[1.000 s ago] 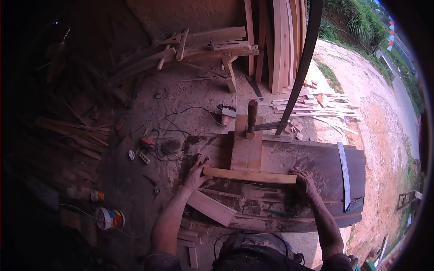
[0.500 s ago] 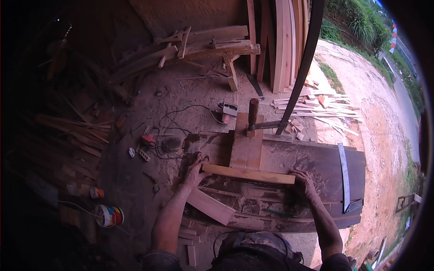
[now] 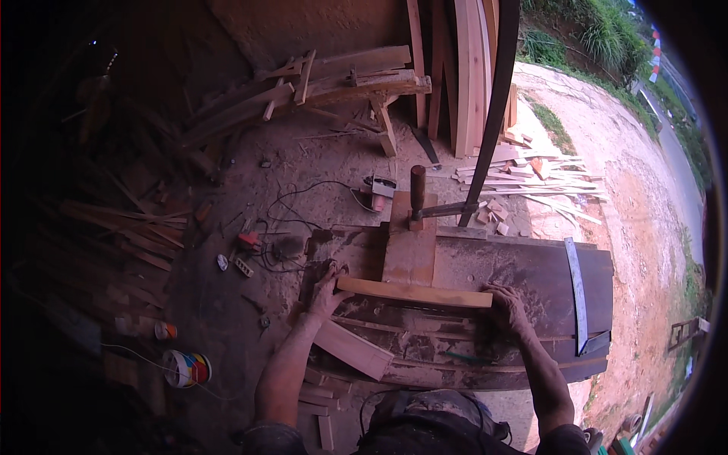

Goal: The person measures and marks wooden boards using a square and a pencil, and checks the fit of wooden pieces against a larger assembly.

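A narrow wooden strip (image 3: 413,293) lies crosswise in front of me over the workbench. My left hand (image 3: 326,294) grips its left end, with the thumb at the near side. Its right end is between the fingers of my right hand (image 3: 506,307), which are partly in shadow. Beyond the strip, a flat wooden board (image 3: 409,254) meets its far edge. A clamp with a round wooden handle (image 3: 418,186) stands on that board. The clamp's long dark bar (image 3: 493,98) rises to the upper right.
A try square (image 3: 577,299) lies on the workbench's dark right part (image 3: 531,265). A loose wood block (image 3: 353,349) sits near my left forearm. Beyond the bench, a power tool (image 3: 379,193) with a cord is on the floor. A paint bucket (image 3: 186,368) stands at left.
My hands keep their hold on the wooden strip, which stays almost in the same place. The whole view has shifted slightly.
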Tool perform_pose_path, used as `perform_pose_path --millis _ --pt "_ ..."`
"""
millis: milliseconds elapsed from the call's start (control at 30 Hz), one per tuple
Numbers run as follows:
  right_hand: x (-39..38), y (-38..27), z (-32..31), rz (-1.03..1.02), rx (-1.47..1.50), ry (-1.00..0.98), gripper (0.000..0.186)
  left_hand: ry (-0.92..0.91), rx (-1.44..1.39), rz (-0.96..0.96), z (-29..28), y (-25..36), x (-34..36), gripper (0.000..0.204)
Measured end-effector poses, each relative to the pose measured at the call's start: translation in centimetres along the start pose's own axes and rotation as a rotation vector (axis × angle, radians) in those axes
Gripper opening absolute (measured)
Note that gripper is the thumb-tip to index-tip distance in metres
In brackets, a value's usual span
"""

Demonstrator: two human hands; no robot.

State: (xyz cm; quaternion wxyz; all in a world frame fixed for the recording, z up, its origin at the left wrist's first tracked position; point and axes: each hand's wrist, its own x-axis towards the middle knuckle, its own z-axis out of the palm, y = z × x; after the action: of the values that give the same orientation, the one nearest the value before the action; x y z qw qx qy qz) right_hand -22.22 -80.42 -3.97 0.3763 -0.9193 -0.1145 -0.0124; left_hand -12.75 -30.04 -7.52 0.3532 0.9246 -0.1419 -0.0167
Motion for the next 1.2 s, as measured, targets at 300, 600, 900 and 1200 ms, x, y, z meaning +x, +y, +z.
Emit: perform_pose_path --millis 300,600,900,1200 --pt "0.0 0.5 -0.1 -0.009 0.003 0.001 0.041 0.058 0.010 -0.007 0.6 0.3 -0.1 0.057" --pt "0.0 1.0 0.0 -0.047 -0.029 -0.007 0.041 0.042 0.039 -0.025 0.3 0.5 0.0 0.060" --pt "0.2 0.1 -0.5 -0.059 -0.017 -0.030 0.042 0.040 0.089 0.043 0.1 0.1 0.2 0.064" --pt "0.2 0.4 -0.6 -0.076 0.025 -0.017 0.041 0.075 0.132 0.082 0.4 0.2 0.0 0.064"
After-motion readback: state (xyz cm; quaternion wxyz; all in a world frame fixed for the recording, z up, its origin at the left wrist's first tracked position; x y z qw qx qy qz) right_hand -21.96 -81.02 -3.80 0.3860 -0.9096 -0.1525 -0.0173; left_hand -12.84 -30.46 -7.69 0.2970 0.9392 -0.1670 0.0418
